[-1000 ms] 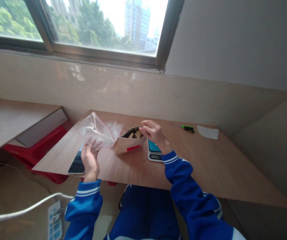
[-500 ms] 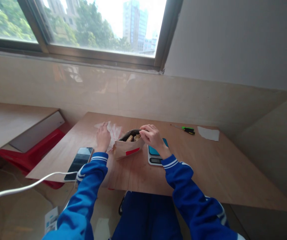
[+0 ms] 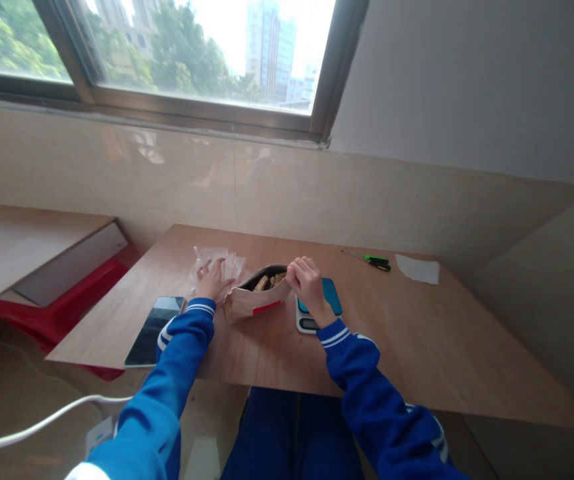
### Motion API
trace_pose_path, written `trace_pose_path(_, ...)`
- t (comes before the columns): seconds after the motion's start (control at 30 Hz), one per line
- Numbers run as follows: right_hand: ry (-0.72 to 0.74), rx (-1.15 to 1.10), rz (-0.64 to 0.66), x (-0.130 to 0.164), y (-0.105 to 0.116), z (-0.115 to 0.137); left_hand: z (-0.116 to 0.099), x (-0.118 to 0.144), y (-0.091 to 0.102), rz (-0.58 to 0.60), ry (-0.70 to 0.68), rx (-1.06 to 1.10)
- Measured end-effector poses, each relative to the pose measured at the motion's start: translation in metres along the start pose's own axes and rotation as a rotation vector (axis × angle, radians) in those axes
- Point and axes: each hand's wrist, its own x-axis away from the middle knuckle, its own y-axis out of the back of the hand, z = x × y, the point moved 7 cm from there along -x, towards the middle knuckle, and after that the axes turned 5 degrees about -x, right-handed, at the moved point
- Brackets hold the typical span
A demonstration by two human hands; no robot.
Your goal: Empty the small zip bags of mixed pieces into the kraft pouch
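A brown paper bag [image 3: 255, 310] with a red strip on its front stands on the table, its mouth open. Chunky brown pieces [image 3: 263, 283] show inside; I cannot make out their kind. My right hand [image 3: 307, 281] is closed on the bag's right upper edge. To the bag's left, my left hand [image 3: 211, 280] lies with fingers spread over clear plastic bags [image 3: 234, 263], close to the paper bag's left edge. Partly hidden behind my right hand is a small white kitchen scale [image 3: 304, 325] with a blue-green top and a dark display.
A tablet or large phone [image 3: 154, 333] lies left of my left forearm. Screwdrivers [image 3: 374, 261] with green and black-yellow handles and a white paper piece [image 3: 418, 269] lie at the back right. A white cable [image 3: 41, 423] crosses the lower left, near a red stool [image 3: 61, 310].
My left hand has shifted slightly right and spread its fingers, and the plastic bags lie differently under it. The paper bag's right side is pulled slightly right by my right hand. The white cable has dropped.
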Motion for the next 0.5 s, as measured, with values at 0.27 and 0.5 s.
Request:
trace_pose_path(0.27,-0.387,-0.022,0.042,-0.039,-0.042,-0.067,0.025,0.031,0.091,-0.417,0.062,0.058)
trace_pose_path(0.5,-0.718,0.053,0.434,-0.071,-0.113,-0.143,0.115,0.088,0.081,-0.058,0.446,-0.109)
